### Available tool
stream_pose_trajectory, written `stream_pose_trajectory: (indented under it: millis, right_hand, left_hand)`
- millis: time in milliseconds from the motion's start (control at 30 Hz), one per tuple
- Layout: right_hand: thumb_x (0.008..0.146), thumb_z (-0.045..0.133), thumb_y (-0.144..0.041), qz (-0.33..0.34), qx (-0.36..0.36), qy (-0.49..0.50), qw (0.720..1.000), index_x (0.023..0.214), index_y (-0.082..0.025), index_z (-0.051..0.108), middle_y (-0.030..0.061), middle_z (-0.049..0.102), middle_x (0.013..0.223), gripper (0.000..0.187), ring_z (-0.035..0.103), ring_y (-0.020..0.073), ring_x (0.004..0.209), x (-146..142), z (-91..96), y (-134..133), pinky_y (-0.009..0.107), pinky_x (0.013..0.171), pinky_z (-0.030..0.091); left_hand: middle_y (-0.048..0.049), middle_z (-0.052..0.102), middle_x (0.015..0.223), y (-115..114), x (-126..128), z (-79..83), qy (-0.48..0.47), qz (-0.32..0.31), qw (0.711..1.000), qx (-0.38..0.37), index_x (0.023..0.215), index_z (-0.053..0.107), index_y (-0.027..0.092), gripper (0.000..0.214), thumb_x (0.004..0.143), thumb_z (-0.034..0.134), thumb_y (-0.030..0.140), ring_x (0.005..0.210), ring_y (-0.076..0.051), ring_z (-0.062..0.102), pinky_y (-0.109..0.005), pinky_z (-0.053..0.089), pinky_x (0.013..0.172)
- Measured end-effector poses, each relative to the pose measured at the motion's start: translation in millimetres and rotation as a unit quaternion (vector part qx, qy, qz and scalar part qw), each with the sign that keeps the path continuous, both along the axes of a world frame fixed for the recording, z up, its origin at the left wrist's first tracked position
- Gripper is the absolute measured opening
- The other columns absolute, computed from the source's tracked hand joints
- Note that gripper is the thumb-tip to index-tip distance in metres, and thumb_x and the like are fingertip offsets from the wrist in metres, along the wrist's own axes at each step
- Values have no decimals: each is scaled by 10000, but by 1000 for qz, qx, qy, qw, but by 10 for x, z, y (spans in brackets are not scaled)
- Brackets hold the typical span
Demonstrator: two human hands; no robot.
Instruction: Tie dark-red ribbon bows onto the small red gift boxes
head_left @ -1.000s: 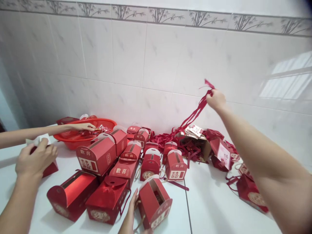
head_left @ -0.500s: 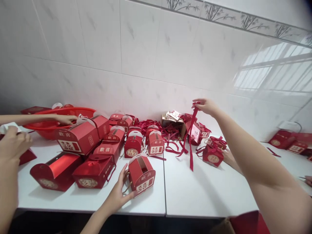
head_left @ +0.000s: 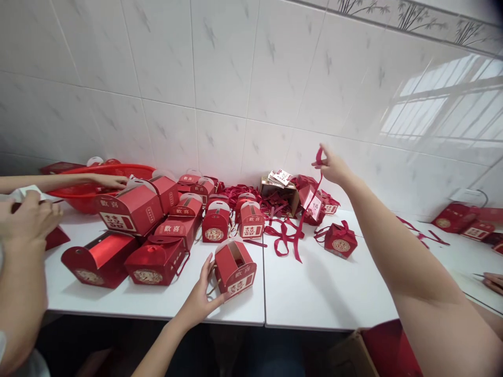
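Observation:
Near the table's front edge, my left hand is closed around the left side of a small red gift box, its thumb along the lower front. The box stands upright, its top slot partly open, a cord at its side. Up at the right, my right hand pinches a dark red ribbon that hangs down in front of a pink card; its lower end reaches the table. Loose ribbons lie left of it. A box tied with a bow stands below my right forearm.
Stacked red boxes and a red plastic basket fill the left. Another person's hands work there. An open carton of ribbons stands by the wall. A co-worker's hand shows at far right; a carton sits below the table edge.
My right hand has turned and shifted slightly up and right with the ribbon. My left hand keeps hold of the box. Another person's hand and one bow-tied box at right are no longer visible.

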State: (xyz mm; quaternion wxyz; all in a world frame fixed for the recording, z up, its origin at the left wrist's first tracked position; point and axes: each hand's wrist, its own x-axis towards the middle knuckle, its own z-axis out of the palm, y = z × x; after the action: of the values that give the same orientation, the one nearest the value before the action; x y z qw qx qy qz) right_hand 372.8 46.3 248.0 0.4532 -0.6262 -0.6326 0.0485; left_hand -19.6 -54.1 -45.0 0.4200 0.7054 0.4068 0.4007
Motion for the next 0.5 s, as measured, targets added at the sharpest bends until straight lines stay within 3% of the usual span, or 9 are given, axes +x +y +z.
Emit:
stream_pose_trajectory:
  millis: [100,167,233,300,400,500]
  right_hand:
    - [655,441,22,12,38,82,996,1443,-129,252,56,695,867,825,660,217,836,-48,65,-82,444,852,498]
    - [667,421,1,36,67,182,980,1367,-135,354,47,679,859,716,647,178,733,-98,139,-175,362,732,528]
    - [680,408,-14,48,96,268,957,1126,-144,545,30,643,775,484,575,127,582,-157,199,-326,276,582,493]
    - [712,399,-41,54,129,339,930,863,-157,602,16,585,675,278,450,87,464,-234,186,-550,223,458,395]
    - [799,424,-163,79,163,407,895,738,-177,609,-1,524,601,195,361,72,419,-420,-93,-984,207,386,279]
    - [792,577,-305,82,165,415,891,704,-183,618,-28,483,507,156,340,69,406,-712,-677,-1406,195,372,229]
  left_hand:
    - [-177,248,1506,0,16,19,-13,-7,1000,-7,1473,-95,309,1007,799,645,423,1387,-307,287,-495,336,1086]
    - [-176,285,1485,-14,41,9,-17,-5,1000,-12,1466,-114,317,1031,790,659,413,1372,-307,319,-504,349,1077]
    - [-165,290,1480,-55,74,-3,-10,10,1000,-3,1464,-107,326,1046,776,678,404,1366,-308,328,-513,354,1073]
    - [-149,224,1509,-120,110,9,5,45,998,31,1469,-46,326,1025,762,693,400,1383,-314,288,-520,341,1081]
    - [-128,227,1505,-220,161,128,15,115,983,143,1460,151,284,795,823,622,353,1389,-306,266,-520,311,1104]
    - [-98,448,1387,-228,216,357,15,105,962,252,1352,411,260,446,910,461,235,1315,-258,408,-467,363,1091]
